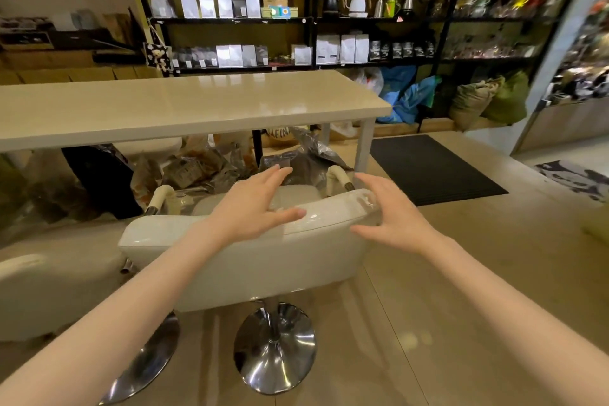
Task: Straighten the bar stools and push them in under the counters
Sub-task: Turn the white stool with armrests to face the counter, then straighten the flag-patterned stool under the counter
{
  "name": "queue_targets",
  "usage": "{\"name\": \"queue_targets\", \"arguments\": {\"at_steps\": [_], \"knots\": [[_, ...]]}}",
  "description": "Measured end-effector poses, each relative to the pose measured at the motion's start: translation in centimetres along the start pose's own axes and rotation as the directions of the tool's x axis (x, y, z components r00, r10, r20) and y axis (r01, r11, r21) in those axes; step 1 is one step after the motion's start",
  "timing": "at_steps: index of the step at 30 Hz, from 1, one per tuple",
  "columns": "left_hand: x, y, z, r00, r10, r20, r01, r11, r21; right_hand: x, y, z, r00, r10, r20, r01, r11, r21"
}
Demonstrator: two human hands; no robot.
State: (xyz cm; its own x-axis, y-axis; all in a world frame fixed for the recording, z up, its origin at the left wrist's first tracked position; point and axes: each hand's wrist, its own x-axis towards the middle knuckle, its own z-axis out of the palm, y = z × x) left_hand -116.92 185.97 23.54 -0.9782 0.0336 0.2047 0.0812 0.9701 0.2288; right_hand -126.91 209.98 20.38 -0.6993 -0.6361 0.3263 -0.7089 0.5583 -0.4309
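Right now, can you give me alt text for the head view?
Two open hands, left hand and right hand, reach over the backrest of a cream padded bar stool with a chrome pedestal base, which faces a glossy beige counter. A second cream stool stands at its left; black shelves of bagged goods line the wall.

Cream padded bar stool [250,260] on chrome pedestal, facing counter [184,109].

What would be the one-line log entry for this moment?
left hand: open, over stool backrest | right hand: open, beside backrest | stool: not under counter
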Motion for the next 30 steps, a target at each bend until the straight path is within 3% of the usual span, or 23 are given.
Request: {"name": "queue_targets", "arguments": {"at_steps": [4,9,15,20,30], "knots": [[4.0,6.0,1.5,0.991,0.104,-0.087,-0.108,0.993,-0.052,-1.7,3.1,-3.9,0.966,0.172,-0.194,-0.142,0.977,0.16],[9.8,13.0,3.6,0.962,0.201,-0.183,-0.221,0.971,-0.095,-4.7,7.8,-7.7,0.871,0.307,-0.384,-0.255,0.95,0.18],[18.0,21.5,7.0,0.927,0.301,-0.224,-0.35,0.908,-0.23,-5.9,14.4,-11.4,0.803,0.38,-0.459,-0.372,0.921,0.112],[27.0,26.0,10.1,0.934,0.251,-0.253,-0.333,0.87,-0.364,-3.2,20.8,-14.8,0.747,0.435,-0.502,-0.377,0.9,0.219],[48.1,29.7,13.2,0.905,0.262,-0.335,-0.371,0.871,-0.321,10.9,37.1,-22.0,0.751,0.399,-0.526,-0.306,0.917,0.257]]}}
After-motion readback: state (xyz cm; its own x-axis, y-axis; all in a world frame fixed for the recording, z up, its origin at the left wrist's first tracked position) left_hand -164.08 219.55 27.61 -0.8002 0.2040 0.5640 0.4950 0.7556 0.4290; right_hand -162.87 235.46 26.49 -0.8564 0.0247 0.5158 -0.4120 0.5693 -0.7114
